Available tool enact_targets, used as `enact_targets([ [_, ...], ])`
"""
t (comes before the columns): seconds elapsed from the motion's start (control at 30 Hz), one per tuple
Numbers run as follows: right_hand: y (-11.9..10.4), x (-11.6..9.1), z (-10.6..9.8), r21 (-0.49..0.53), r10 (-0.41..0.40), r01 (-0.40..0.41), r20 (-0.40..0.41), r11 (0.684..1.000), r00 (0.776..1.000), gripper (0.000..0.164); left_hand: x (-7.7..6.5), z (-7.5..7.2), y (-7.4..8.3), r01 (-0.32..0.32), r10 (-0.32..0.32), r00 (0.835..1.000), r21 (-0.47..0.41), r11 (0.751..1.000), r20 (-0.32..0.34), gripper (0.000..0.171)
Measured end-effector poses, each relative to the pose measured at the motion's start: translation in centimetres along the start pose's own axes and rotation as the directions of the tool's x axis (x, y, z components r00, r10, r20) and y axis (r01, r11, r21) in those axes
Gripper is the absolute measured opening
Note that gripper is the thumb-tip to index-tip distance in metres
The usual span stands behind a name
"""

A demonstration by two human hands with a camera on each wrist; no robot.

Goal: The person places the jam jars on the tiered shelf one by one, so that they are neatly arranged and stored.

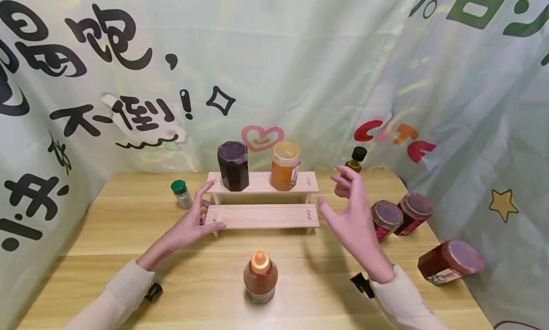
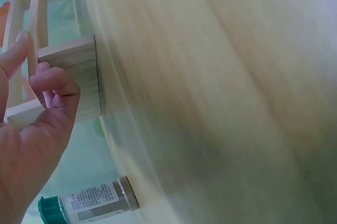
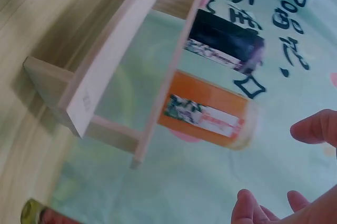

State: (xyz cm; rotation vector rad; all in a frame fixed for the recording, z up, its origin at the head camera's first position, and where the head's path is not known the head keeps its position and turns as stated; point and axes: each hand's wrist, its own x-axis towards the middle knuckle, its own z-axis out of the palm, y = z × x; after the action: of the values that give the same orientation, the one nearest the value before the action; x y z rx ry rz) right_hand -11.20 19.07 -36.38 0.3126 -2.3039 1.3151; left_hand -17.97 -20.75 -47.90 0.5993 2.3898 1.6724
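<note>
A two-tier wooden rack (image 1: 262, 216) stands at the middle of the table. My left hand (image 1: 195, 223) grips its left end, thumb on the lower board's front and index finger reaching the upper board; in the left wrist view the other fingers (image 2: 55, 84) curl at the board's end. A jar of dark contents (image 1: 233, 170) and a jar of orange contents (image 1: 284, 172) stand on the upper board. My right hand (image 1: 352, 215) hovers right of the rack, fingers spread and loosely bent, holding nothing. It partly hides a small black-capped bottle (image 1: 354, 163) behind it.
A green-capped shaker (image 1: 182, 194) stands left of the rack. In front is a squeeze bottle (image 1: 260, 280) with an orange top. Several dark red jars, one a front-right jar (image 1: 448, 263), stand at the right. A printed curtain (image 1: 300, 72) hangs behind the table.
</note>
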Motion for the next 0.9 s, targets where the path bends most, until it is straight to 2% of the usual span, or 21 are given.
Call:
enact_targets([
  [0.13, -0.4, -1.2, -2.2, -0.029, -0.024, 0.023, -0.04, 0.999, 0.999, 0.075, 0.1, -0.3, 0.1, -0.005, 0.006, 1.0, -0.007, 1.0, 0.012, 0.125],
  [0.33, 0.6, -3.6, -5.1, -0.079, 0.02, -0.029, -0.106, 0.996, 0.994, 0.077, -0.3, -0.7, 0.0, -0.039, 0.04, 0.999, 0.046, 0.998, -0.017, 0.131],
  [0.6, 3.2, -5.8, -8.8, -0.151, -0.09, 0.062, -0.188, 0.987, 0.978, 0.082, -0.5, -1.1, 0.5, -0.049, 0.056, 0.998, 0.163, 0.985, -0.039, 0.133],
  [0.77, 4.6, -7.0, -11.3, -0.143, -0.113, 0.085, -0.195, 0.986, 0.974, 0.077, -0.2, -1.1, 0.9, -0.047, 0.055, 0.998, 0.221, 0.974, -0.03, 0.129],
  [0.9, 5.4, -7.8, -12.7, -0.154, -0.083, 0.054, -0.194, 0.987, 0.977, 0.08, -0.2, -1.4, 0.9, -0.046, 0.062, 0.997, 0.256, 0.965, -0.052, 0.128],
])
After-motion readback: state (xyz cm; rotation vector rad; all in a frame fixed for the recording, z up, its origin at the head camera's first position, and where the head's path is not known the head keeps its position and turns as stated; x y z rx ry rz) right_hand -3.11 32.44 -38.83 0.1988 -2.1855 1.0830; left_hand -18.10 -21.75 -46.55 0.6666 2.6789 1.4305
